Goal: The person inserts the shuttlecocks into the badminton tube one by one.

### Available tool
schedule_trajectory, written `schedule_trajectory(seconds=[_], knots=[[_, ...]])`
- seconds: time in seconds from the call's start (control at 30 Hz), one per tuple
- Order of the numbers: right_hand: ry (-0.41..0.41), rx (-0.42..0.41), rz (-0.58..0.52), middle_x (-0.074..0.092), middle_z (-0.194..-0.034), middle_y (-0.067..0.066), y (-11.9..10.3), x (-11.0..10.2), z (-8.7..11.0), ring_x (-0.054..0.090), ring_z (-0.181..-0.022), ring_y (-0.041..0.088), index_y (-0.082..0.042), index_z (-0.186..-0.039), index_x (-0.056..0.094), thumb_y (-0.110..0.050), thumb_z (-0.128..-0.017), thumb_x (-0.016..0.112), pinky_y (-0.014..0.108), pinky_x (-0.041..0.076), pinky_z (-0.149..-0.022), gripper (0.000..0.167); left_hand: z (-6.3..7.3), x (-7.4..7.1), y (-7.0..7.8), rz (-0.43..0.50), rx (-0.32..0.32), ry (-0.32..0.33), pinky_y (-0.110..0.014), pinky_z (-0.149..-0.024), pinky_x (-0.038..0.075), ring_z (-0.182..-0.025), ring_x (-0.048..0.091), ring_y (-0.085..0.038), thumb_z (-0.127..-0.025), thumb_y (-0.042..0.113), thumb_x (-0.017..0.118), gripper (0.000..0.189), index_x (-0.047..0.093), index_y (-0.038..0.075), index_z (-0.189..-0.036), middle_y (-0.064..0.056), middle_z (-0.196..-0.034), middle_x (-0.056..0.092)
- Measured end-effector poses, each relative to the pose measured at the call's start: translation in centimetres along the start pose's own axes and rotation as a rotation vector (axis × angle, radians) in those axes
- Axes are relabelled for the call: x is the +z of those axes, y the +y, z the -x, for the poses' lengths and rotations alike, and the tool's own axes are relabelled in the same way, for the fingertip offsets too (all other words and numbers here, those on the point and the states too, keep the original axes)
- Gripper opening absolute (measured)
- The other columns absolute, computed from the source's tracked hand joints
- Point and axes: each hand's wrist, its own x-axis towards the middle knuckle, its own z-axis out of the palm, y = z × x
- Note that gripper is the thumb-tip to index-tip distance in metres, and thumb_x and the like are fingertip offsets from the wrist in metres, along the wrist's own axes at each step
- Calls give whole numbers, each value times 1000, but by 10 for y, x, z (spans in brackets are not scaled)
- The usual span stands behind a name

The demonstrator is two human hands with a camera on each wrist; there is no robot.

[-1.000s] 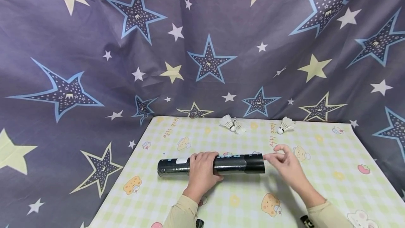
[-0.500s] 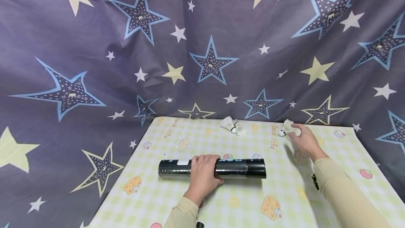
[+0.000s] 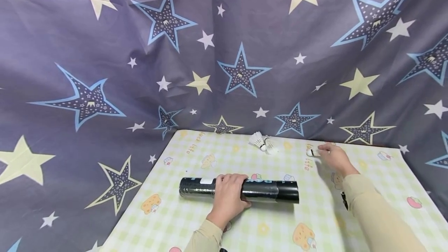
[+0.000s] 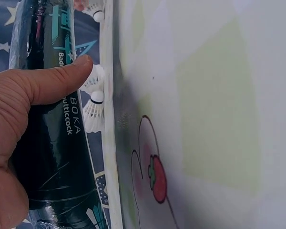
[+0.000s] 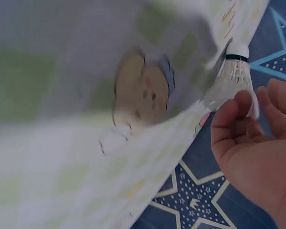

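Note:
A dark shuttlecock tube lies sideways near the middle of the table, its right end toward the right arm. My left hand grips it around the middle; in the left wrist view the thumb lies across the printed label. Farther back on the right, my right hand pinches the feather end of a white shuttlecock, whose cork points left. The right wrist view shows the fingers at the skirt of that shuttlecock. Whether it touches the cloth is unclear.
Two more white shuttlecocks lie close together at the table's back edge, one at left and one at right. A checked cloth with cartoon prints covers the table. Behind hangs a star-patterned curtain.
My right hand has moved from beside the tube's right end to the back-right shuttlecock and taken hold of it. That shuttlecock has turned slightly. The left hand keeps its grip.

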Motion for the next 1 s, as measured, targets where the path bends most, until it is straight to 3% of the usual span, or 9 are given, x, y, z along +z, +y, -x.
schedule_trajectory(seconds=[0.13,0.2,0.27,0.4,0.53,0.7,0.77,0.87,1.0], knots=[[77,6,-113,65,-138,33,-3,12,11,70,-111,44,6,-140,64,-19,-110,57,47,60,-90,40,-1,-1,0,-5,-4,-7,-49,-109,43,-120,66,-21,-62,52,103,86,68,26,-137,6,-130,75],[116,15,-157,73,-123,30,-4,19,17,73,-97,31,4,-138,66,-17,-108,60,35,59,-78,37,-1,-2,1,1,-3,-18,-49,-109,43,-121,66,-21,-62,52,103,87,68,26,-137,6,-131,75],[136,20,-176,76,-119,27,-4,25,23,73,-94,26,2,-138,66,-16,-106,63,29,57,-72,37,-2,-2,1,3,-2,-25,-49,-109,43,-121,66,-21,-63,51,103,86,68,26,-137,6,-131,74],[120,2,-149,72,-128,31,-7,33,27,74,-108,42,3,-145,61,-18,-106,63,44,61,-87,44,-1,-2,1,-1,-7,-29,-49,-109,43,-120,66,-21,-63,52,103,86,68,26,-137,5,-131,75],[75,39,-143,59,-147,35,-13,34,28,66,-124,51,6,-154,51,-26,-109,58,59,55,-103,56,-1,-2,3,4,-2,-39,-49,-108,43,-120,67,-21,-63,51,103,86,68,26,-137,5,-131,75],[57,73,-231,57,-153,30,-27,29,37,62,-133,48,4,-154,53,-38,-112,53,55,52,-110,60,-3,-1,4,12,1,-45,-49,-109,42,-121,66,-22,-64,50,103,86,68,26,-138,5,-131,75],[60,68,-297,67,-143,26,-34,24,46,68,-124,39,2,-151,57,-44,-112,54,46,57,-103,60,-5,-1,4,14,-4,-41,-49,-109,42,-121,66,-22,-64,50,103,86,68,25,-138,5,-131,75],[44,51,-413,78,-121,7,-41,13,66,68,-104,16,1,-146,64,-46,-111,57,29,58,-89,59,-6,0,3,23,-18,-28,-49,-110,43,-121,67,-22,-63,50,103,86,68,25,-137,5,-131,75],[8,27,-527,71,-89,-11,-38,0,94,60,-84,6,0,-136,72,-40,-111,58,23,53,-77,49,-8,-1,1,31,-37,-8,-50,-110,43,-121,67,-22,-62,50,104,87,68,26,-137,6,-131,75]])
